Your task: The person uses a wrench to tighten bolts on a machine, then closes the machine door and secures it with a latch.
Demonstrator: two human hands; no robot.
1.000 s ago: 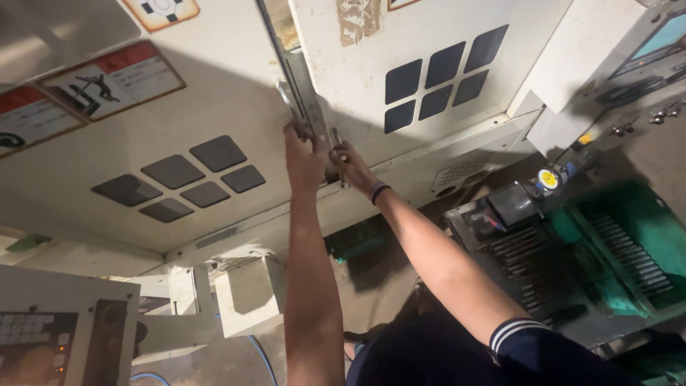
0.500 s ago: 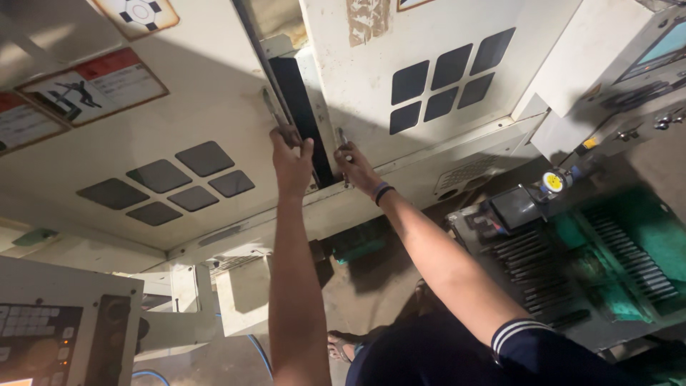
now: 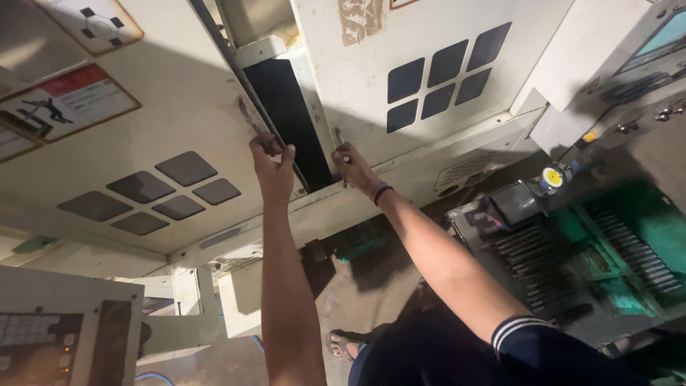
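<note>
Two cream sliding machine doors stand in front of me, each with a cluster of dark square windows. My left hand (image 3: pixel 271 163) grips the metal handle (image 3: pixel 250 118) at the edge of the left door (image 3: pixel 157 107). My right hand (image 3: pixel 355 168), with a dark band at the wrist, grips the handle (image 3: pixel 337 137) on the right door (image 3: pixel 429 57). A dark gap (image 3: pixel 289 118) shows between the two doors.
A control panel with buttons (image 3: pixel 43 343) sits at the lower left. A green machine bed with a yellow knob (image 3: pixel 552 176) lies to the right. My sandalled foot (image 3: pixel 346 343) rests on the floor below. Warning labels (image 3: pixel 64 100) are stuck on the left door.
The two doors have slid apart, my left hand drawing its door left. The dark gap between them has widened from a closed seam.
</note>
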